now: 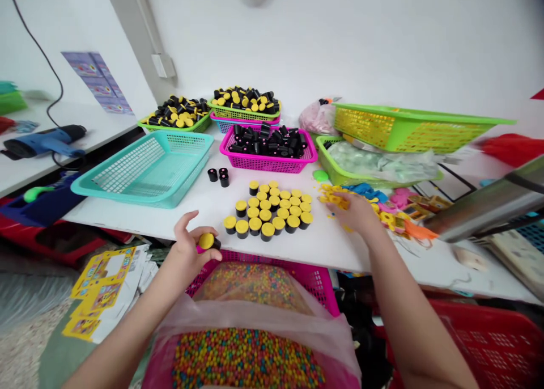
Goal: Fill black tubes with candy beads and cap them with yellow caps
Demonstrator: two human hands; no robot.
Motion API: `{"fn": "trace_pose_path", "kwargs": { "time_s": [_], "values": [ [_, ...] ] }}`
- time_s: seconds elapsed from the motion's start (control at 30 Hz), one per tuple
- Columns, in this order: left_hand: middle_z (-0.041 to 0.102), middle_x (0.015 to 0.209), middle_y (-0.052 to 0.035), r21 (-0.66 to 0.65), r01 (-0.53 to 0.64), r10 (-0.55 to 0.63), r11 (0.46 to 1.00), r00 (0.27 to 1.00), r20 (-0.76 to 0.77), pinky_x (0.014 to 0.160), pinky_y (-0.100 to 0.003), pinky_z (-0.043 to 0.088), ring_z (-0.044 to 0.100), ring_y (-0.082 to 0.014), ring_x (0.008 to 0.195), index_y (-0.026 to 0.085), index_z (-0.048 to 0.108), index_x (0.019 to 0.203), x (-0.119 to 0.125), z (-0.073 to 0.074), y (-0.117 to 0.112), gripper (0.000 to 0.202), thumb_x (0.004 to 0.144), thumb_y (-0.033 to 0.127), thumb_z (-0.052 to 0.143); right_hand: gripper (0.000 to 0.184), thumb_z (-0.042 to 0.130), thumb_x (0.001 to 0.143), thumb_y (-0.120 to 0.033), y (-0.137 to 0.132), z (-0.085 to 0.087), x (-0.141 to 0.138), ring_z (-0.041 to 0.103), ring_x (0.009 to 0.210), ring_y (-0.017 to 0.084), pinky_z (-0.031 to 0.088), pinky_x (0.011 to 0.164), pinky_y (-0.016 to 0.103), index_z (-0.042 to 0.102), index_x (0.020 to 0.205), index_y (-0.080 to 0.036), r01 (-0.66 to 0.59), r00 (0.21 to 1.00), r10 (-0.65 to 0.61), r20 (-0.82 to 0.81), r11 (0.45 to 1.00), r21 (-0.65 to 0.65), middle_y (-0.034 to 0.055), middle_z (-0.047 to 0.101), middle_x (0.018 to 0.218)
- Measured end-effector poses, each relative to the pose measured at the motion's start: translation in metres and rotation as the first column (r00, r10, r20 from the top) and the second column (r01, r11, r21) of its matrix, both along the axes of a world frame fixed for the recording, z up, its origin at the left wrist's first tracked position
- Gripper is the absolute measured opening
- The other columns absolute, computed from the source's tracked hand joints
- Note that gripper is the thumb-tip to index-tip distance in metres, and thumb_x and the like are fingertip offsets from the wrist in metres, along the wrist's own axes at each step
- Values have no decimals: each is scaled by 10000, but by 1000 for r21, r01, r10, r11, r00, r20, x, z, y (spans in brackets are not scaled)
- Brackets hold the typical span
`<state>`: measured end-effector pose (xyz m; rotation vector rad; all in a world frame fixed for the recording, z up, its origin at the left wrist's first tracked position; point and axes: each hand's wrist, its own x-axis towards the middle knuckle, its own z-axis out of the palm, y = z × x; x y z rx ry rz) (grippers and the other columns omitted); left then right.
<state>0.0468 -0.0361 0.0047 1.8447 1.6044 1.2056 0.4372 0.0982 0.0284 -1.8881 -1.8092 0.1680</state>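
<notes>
My left hand point(190, 246) is closed around a small black cup with a yellow lid point(207, 241), held on its side just over the table's front edge. Its index finger points up, off the cup. To the right of it, several upright black cups with yellow lids point(267, 231) stand grouped on the white table. My right hand point(352, 212) reaches into a scatter of small yellow plastic pieces point(329, 194); its fingers curl down over them, and what lies between the fingertips is hard to make out. A few black cups point(224, 179) without yellow lids stand behind the group.
A turquoise basket point(164, 195) stands at the left. Behind are a magenta basket point(272, 163) of black cups and green baskets point(203, 123) of lidded ones. Below the table edge sits an open bag of colourful beads point(246, 358). A metal tube point(488, 199) slants at the right.
</notes>
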Motion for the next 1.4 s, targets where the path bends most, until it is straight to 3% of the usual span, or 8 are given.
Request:
{"fn": "trace_pose_path", "kwargs": {
  "time_s": [0.23,0.43,0.63,0.77,0.87,1.07,1.2,1.4],
  "values": [
    [632,1189,-146,-125,-94,85,988,994,-72,906,-471,502,670,-270,1001,268,133,1337,19,-21,25,822,760,262,718,288,597,802,-199,16,-24,3,665,952,282,494,848,365,705,1058,-120,-26,977,28,209,1000,-10,159,713,1009],
    [249,1474,-244,37,-4,2,999,999,39,706,-382,587,592,-299,1114,243,160,1318,11,-9,61,895,673,378,766,300,483,870,-199,8,-17,6,671,909,278,507,831,394,683,1082,-124,-31,985,21,169,998,59,152,718,995],
    [624,1096,-119,-188,-269,206,945,932,-298,636,-291,533,661,-148,667,150,395,1242,-2,34,127,413,897,335,522,319,407,925,-235,-26,2,-10,623,1011,273,509,874,427,636,1130,-149,-87,996,90,15,872,481,156,668,1068],
    [659,1020,-226,-202,-349,241,915,875,-419,777,-345,487,668,-292,905,58,549,1041,9,29,167,381,818,353,640,257,448,940,-294,-55,12,-40,639,919,233,538,792,395,638,1088,-204,-113,963,216,-160,866,488,118,654,1058],
    [651,1019,-274,-191,-365,246,911,855,-457,813,-375,463,632,-347,1004,29,558,1026,14,25,177,376,827,344,612,214,517,924,-331,-76,6,-65,634,771,181,541,690,344,616,1070,-209,-188,849,365,-383,885,427,72,653,944],
    [660,1007,-153,-76,-276,220,958,879,-423,854,-346,468,627,-257,965,129,549,961,28,58,128,285,801,352,629,201,554,926,-297,-111,17,-104,593,632,127,503,576,262,627,1099,-225,-389,606,464,-645,881,269,9,636,752],
    [663,881,-30,-13,168,-168,986,985,-40,729,-275,500,612,-148,760,189,466,791,55,87,48,289,751,351,703,143,594,894,-242,-128,49,-122,619,688,135,519,581,255,666,1016,-237,-421,517,589,-622,807,415,37,672,859],
    [634,922,-24,-15,434,-399,901,840,369,688,-242,483,602,-147,810,206,514,997,64,88,-29,384,735,293,780,205,579,872,-165,-152,65,-135,601,601,138,471,494,245,673,1028,-260,-535,518,673,-527,736,414,30,691,779]
  ]
}}
